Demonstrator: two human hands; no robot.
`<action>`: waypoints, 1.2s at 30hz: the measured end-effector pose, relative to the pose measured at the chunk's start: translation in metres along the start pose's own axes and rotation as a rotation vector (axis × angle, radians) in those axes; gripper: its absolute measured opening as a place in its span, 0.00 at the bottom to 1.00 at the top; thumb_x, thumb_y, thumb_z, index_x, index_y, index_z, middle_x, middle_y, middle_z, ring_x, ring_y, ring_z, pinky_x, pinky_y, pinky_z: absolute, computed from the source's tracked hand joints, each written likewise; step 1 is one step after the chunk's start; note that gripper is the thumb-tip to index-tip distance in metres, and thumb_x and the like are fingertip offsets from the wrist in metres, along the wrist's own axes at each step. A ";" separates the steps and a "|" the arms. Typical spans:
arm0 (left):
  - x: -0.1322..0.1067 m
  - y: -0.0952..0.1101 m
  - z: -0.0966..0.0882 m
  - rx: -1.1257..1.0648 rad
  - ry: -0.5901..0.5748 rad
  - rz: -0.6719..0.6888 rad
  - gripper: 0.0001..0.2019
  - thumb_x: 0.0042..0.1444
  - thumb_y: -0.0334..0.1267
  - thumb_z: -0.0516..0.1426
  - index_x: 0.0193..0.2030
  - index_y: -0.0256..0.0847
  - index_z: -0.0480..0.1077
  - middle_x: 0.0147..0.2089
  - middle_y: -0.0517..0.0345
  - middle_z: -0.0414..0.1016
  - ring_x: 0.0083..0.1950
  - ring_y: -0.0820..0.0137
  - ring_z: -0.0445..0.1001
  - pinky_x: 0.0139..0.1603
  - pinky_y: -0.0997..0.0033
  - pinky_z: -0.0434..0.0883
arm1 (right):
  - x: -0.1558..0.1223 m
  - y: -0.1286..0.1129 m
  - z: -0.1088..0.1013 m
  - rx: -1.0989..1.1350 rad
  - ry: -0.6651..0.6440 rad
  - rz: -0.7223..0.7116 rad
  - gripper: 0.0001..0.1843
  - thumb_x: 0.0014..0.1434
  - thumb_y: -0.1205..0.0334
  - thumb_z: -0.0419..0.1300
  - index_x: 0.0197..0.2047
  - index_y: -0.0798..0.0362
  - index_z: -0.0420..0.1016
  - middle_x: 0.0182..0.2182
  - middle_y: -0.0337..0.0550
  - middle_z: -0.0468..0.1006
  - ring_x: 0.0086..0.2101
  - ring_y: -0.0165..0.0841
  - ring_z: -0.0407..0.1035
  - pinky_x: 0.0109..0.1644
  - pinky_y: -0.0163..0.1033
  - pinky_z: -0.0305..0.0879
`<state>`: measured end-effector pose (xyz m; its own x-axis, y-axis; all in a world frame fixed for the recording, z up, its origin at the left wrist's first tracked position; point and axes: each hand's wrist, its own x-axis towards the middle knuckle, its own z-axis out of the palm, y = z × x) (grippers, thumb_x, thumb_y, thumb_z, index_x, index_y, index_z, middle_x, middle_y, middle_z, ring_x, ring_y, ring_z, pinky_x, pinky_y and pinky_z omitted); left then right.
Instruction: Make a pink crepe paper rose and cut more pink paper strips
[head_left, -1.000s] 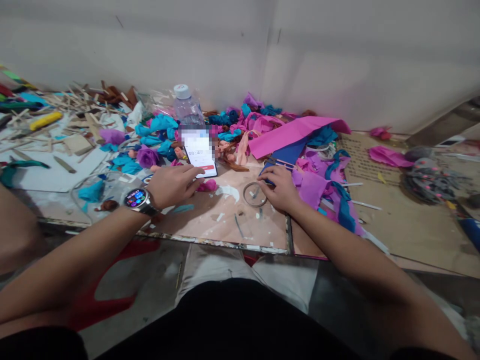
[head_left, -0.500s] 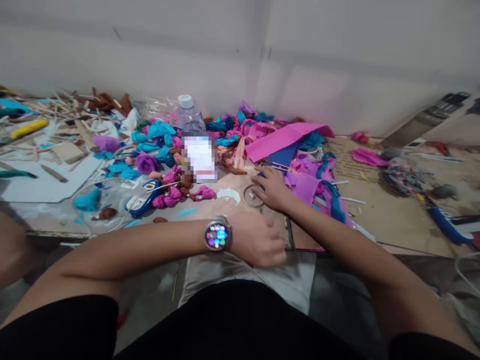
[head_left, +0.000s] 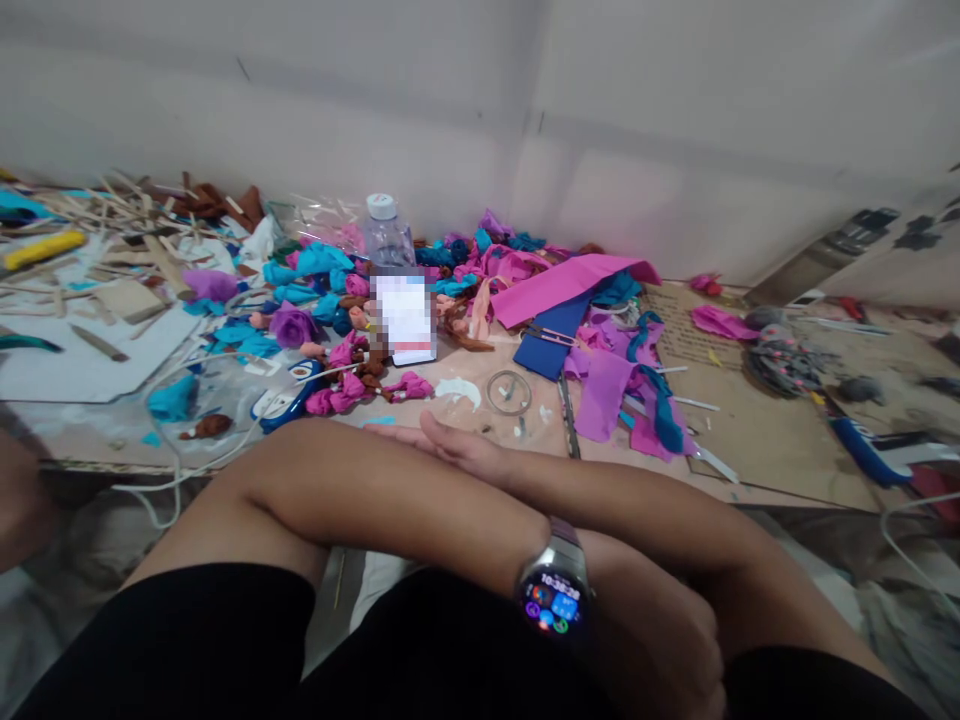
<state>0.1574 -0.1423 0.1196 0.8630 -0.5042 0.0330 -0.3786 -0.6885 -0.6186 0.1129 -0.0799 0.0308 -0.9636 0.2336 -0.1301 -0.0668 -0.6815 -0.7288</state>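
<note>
Holding nothing visible, right hand [head_left: 461,450] has fingers extended, thumb apart; left hand [head_left: 652,620] curled, can't tell if gripping anything. Ring [head_left: 509,414] lies on table [head_left: 471,368] just beyond right hand; phone [head_left: 410,320] back-left of it, blue card [head_left: 546,355] back-right.
</note>
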 end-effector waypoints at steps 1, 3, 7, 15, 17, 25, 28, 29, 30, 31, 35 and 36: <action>-0.005 0.003 0.002 -0.013 -0.015 -0.004 0.27 0.62 0.41 0.36 0.47 0.66 0.75 0.26 0.64 0.31 0.23 0.74 0.29 0.23 0.73 0.41 | -0.003 0.000 -0.001 -0.009 -0.006 0.010 0.45 0.69 0.26 0.48 0.74 0.50 0.66 0.70 0.51 0.68 0.71 0.40 0.63 0.80 0.47 0.52; -0.017 0.012 0.010 -0.071 -0.018 -0.032 0.28 0.63 0.37 0.37 0.47 0.65 0.77 0.27 0.64 0.31 0.25 0.73 0.29 0.25 0.69 0.40 | -0.013 -0.001 -0.006 -0.048 -0.031 0.030 0.48 0.65 0.22 0.51 0.72 0.51 0.69 0.69 0.52 0.70 0.70 0.42 0.65 0.79 0.48 0.54; -0.040 0.027 0.028 -0.093 0.074 -0.208 0.25 0.64 0.30 0.44 0.39 0.57 0.82 0.21 0.57 0.46 0.21 0.73 0.41 0.28 0.64 0.43 | -0.034 -0.017 -0.023 -0.095 -0.045 0.105 0.46 0.66 0.23 0.52 0.67 0.52 0.75 0.67 0.52 0.72 0.67 0.40 0.68 0.74 0.44 0.61; -0.059 0.024 0.061 -0.360 0.441 -0.279 0.17 0.62 0.27 0.53 0.28 0.42 0.80 0.23 0.50 0.70 0.26 0.68 0.76 0.23 0.67 0.66 | -0.023 -0.080 -0.072 -0.876 0.071 0.034 0.36 0.69 0.31 0.56 0.46 0.60 0.83 0.41 0.54 0.83 0.39 0.34 0.77 0.48 0.40 0.72; -0.061 0.024 0.073 -0.420 0.374 -0.291 0.16 0.63 0.28 0.52 0.30 0.40 0.80 0.23 0.50 0.72 0.27 0.66 0.78 0.24 0.65 0.68 | -0.018 -0.096 -0.093 -1.435 0.419 -0.253 0.25 0.73 0.45 0.56 0.43 0.59 0.83 0.39 0.52 0.82 0.41 0.35 0.73 0.51 0.42 0.68; -0.093 0.016 0.119 -0.366 0.183 -0.445 0.12 0.65 0.29 0.53 0.32 0.39 0.76 0.26 0.51 0.76 0.29 0.66 0.78 0.28 0.63 0.63 | -0.022 -0.129 -0.181 -2.232 1.044 -0.001 0.22 0.72 0.58 0.55 0.54 0.69 0.80 0.53 0.68 0.76 0.53 0.52 0.66 0.57 0.52 0.61; -0.111 0.007 0.127 -0.312 0.187 -0.528 0.10 0.65 0.31 0.55 0.33 0.39 0.74 0.27 0.53 0.77 0.29 0.68 0.76 0.30 0.65 0.59 | -0.029 -0.132 -0.186 -2.220 1.072 0.003 0.20 0.73 0.65 0.51 0.52 0.67 0.82 0.49 0.65 0.78 0.51 0.48 0.68 0.54 0.49 0.62; -0.117 0.005 0.128 -0.299 0.195 -0.569 0.10 0.66 0.32 0.55 0.34 0.39 0.74 0.28 0.54 0.77 0.29 0.70 0.75 0.30 0.65 0.56 | -0.033 -0.134 -0.185 -2.214 1.087 -0.011 0.20 0.73 0.64 0.50 0.52 0.65 0.82 0.50 0.63 0.79 0.51 0.47 0.69 0.54 0.49 0.62; -0.124 0.003 0.127 -0.296 0.196 -0.625 0.10 0.67 0.33 0.54 0.35 0.39 0.75 0.28 0.54 0.77 0.28 0.71 0.73 0.30 0.65 0.54 | -0.038 -0.136 -0.184 -2.201 1.103 -0.049 0.21 0.74 0.62 0.50 0.52 0.63 0.82 0.51 0.62 0.79 0.52 0.47 0.69 0.54 0.48 0.63; -0.130 0.002 0.126 -0.310 0.192 -0.708 0.11 0.68 0.36 0.54 0.35 0.40 0.75 0.29 0.54 0.77 0.28 0.72 0.72 0.30 0.65 0.52 | -0.043 -0.137 -0.182 -2.180 1.116 -0.110 0.21 0.75 0.59 0.50 0.52 0.61 0.82 0.51 0.60 0.79 0.53 0.46 0.70 0.56 0.48 0.64; -0.151 -0.001 0.122 -0.597 0.176 -1.258 0.20 0.71 0.50 0.50 0.36 0.39 0.75 0.31 0.54 0.76 0.29 0.75 0.66 0.33 0.66 0.48 | -0.064 -0.137 -0.175 -1.911 1.082 -0.657 0.18 0.74 0.54 0.56 0.47 0.57 0.83 0.45 0.53 0.82 0.48 0.41 0.74 0.56 0.46 0.69; -0.156 -0.002 0.122 -0.716 0.207 -1.411 0.20 0.70 0.51 0.51 0.36 0.39 0.74 0.31 0.56 0.76 0.29 0.76 0.65 0.33 0.68 0.50 | -0.069 -0.134 -0.172 -1.824 1.064 -0.789 0.17 0.73 0.53 0.58 0.45 0.56 0.83 0.43 0.51 0.82 0.46 0.40 0.75 0.54 0.45 0.70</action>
<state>0.0646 0.0013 0.0195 0.6061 0.7029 0.3723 0.5247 -0.7051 0.4770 0.2329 0.1148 0.0220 -0.3858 0.6453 0.6594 0.5889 0.7224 -0.3624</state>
